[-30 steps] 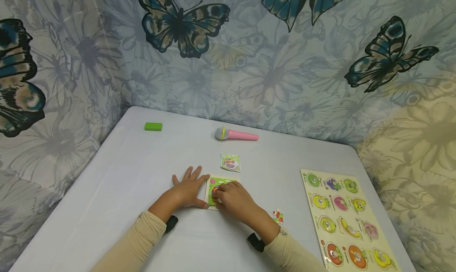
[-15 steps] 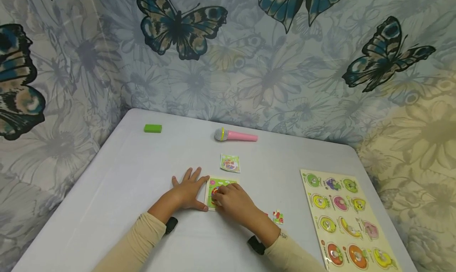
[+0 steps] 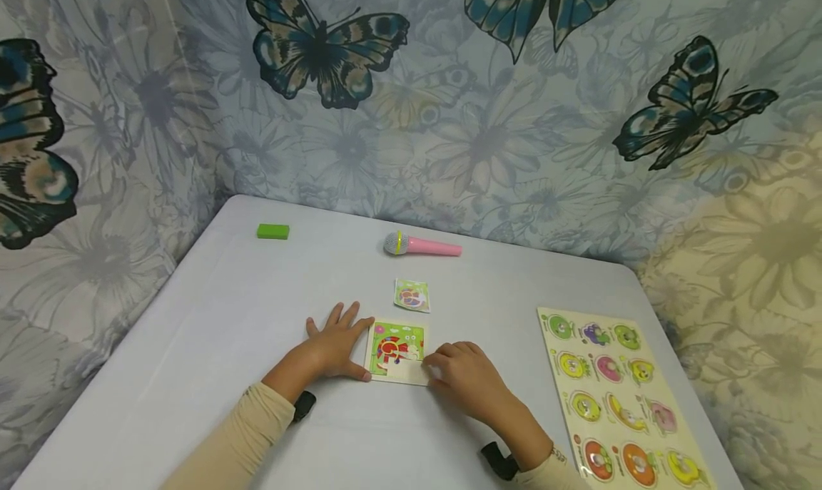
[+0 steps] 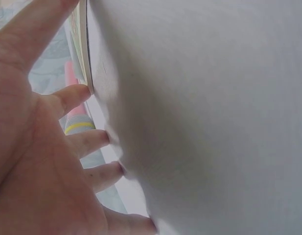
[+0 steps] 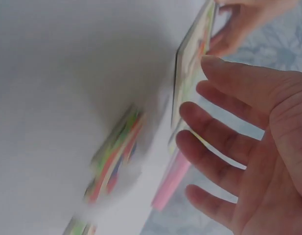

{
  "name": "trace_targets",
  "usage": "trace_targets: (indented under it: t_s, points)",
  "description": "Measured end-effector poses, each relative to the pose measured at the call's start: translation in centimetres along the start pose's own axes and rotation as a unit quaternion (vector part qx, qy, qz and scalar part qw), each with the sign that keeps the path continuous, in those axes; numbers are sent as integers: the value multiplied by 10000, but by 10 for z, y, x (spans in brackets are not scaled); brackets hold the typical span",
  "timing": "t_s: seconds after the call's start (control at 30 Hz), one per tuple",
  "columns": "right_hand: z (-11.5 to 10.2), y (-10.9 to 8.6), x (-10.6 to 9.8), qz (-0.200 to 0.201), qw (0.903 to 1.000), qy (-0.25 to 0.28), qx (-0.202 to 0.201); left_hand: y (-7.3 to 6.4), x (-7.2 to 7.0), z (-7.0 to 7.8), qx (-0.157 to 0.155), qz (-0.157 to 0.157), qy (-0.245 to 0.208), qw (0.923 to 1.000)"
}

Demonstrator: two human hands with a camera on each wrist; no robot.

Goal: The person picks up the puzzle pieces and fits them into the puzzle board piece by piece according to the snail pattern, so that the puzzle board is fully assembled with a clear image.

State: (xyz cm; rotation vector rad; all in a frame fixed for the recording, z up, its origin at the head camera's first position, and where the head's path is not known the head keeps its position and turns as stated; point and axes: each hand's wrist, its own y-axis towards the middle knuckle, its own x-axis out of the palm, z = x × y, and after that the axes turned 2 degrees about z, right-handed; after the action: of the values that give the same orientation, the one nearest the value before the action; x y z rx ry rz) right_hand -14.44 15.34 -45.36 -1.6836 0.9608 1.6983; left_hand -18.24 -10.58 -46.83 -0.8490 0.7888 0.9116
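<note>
A small square jigsaw puzzle board [image 3: 407, 372] lies on the white table, its picture pieces [image 3: 398, 333] filling the top and left, with bare board showing at lower right. My left hand [image 3: 335, 346] rests spread at the board's left edge, thumb and index finger touching it. In the left wrist view, that hand's fingers [image 4: 72, 98] are straight. At the board's right edge is my right hand [image 3: 472, 379]; in the right wrist view its fingers [image 5: 214, 129] are loosely bent around nothing. A blurred jigsaw piece [image 5: 116, 154] lies on the table near it, with part of another [image 5: 80, 227] beyond.
Behind the board lies a small picture card [image 3: 412, 295]. Farther back are a pink toy microphone [image 3: 424, 245] and a green block [image 3: 272, 231]. A large board of fruit pictures [image 3: 616, 390] lies on the right. A patterned wall [image 3: 411, 147] borders the table's back.
My right hand has moved right, off the puzzle picture, uncovering the red figure and the bare lower part. The loose piece at right is now hidden in the head view. My left hand stays put.
</note>
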Motion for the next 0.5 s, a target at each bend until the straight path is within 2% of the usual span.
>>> trace_targets:
  t_s: [0.13, 0.33, 0.5]
  points:
    - [13, -15, -5, 120, 9994, 151, 280, 0, -2, 1, 29, -30, 31, 10000]
    - [26, -30, -6, -20, 9970, 88, 768, -2, -4, 1, 14, -13, 36, 10000]
    - [29, -44, -5, -125, 9957, 115, 912, -1, -1, 1, 72, 3, 8, 10000]
